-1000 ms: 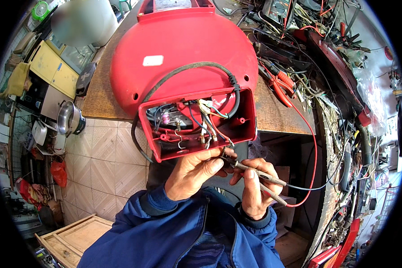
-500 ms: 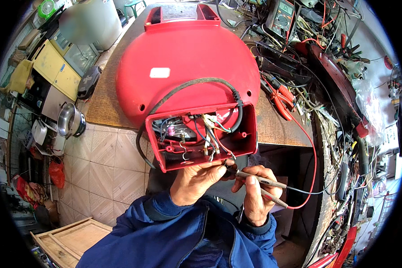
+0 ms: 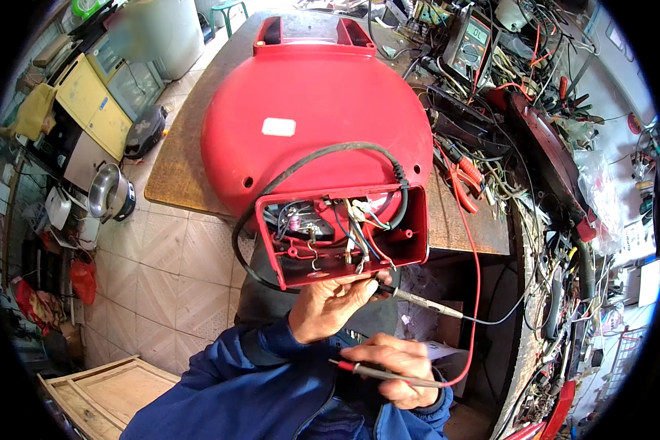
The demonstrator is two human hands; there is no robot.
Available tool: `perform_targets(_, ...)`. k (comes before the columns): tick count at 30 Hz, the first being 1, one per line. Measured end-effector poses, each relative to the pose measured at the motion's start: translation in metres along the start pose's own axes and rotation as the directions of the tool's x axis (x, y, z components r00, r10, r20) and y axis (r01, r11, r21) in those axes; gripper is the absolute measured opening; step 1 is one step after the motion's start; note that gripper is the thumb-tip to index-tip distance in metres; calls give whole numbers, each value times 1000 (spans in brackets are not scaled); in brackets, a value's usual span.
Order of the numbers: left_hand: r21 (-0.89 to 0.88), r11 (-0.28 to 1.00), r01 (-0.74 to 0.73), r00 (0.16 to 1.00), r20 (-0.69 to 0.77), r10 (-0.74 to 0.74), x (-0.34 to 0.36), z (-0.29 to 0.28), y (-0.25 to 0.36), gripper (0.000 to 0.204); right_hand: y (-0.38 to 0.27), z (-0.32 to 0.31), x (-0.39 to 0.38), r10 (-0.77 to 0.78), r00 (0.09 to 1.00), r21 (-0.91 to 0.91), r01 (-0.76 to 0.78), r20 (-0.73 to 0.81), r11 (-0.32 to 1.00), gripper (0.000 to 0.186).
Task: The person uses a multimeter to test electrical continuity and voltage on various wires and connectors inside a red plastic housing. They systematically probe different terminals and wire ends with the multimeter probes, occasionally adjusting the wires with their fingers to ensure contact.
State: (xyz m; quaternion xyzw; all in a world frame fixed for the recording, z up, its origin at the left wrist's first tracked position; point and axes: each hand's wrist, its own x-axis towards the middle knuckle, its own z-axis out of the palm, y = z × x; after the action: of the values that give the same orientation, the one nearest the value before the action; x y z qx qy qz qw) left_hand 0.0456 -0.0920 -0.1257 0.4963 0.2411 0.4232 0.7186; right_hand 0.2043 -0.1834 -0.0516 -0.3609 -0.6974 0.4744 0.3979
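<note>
A large red rounded appliance housing (image 3: 315, 95) lies on the table with its open wiring compartment (image 3: 271, 268) toward me. Loose wires (image 3: 356, 235) and small parts show inside, and a black power cord (image 3: 293, 161) loops over it. Just below the compartment's near wall, my left hand (image 3: 326, 308) is closed on a test probe (image 3: 425, 301) with a black lead; its tip is hidden at the fingers. Lower and to the right, my right hand (image 3: 400, 367) grips a red-tipped test probe (image 3: 378, 372) with a red lead, its point facing left, apart from the wires.
A multimeter (image 3: 469, 51) stands at the back right among tangled wires. Red-handled pliers (image 3: 463, 183) lie on the table (image 3: 176, 161) right of the housing. A steel pot (image 3: 110, 192) is on the left side, and a wooden frame (image 3: 110, 392) is at the lower left.
My right hand has drawn down toward me with the red-lead probe, away from the black-lead probe. That one now stays in my left hand. The view has shifted slightly.
</note>
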Motion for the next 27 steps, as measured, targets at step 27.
perform_targets(27, 6, 1000, -12, 999, 50, 12, -4, -8, 3, 35, -28, 24, 71, 212, 738, 142, -157, -640, 977, 21)
